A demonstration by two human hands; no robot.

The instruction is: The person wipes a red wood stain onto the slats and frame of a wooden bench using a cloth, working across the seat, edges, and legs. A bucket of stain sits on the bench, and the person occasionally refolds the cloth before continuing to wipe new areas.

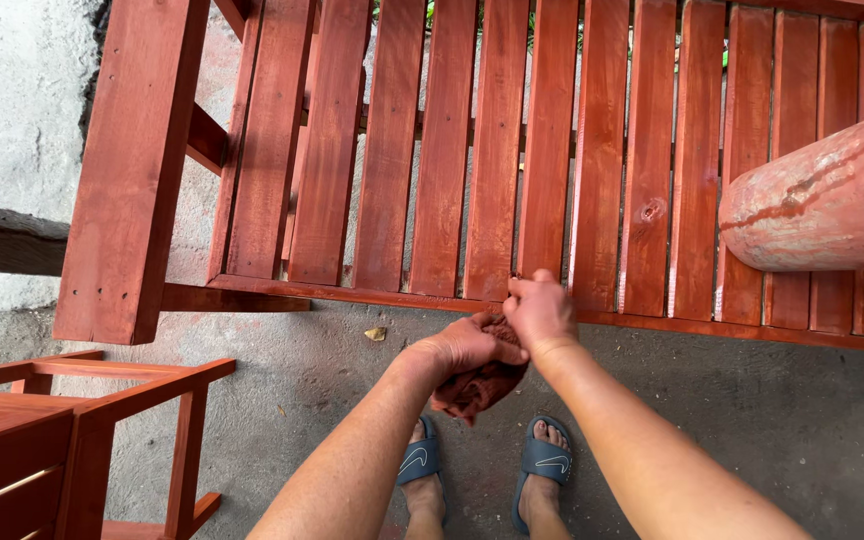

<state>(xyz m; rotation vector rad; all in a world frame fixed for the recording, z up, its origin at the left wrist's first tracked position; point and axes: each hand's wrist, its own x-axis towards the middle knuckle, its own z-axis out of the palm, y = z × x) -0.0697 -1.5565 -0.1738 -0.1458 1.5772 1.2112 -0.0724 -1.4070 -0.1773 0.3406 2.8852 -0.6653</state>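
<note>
Both hands grip a stain-soaked rag, the left hand bunching it, the right hand at one o'clock pinching it beside the bench, where drips could likely blotch the seat edge.

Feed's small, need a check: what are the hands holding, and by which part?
Both hold a stained rag: left hand grips its bunched top, right hand pinches the upper edge; the rest hangs loose below.

Bare forearms; dark slate slide sandals with pale emblems
</note>
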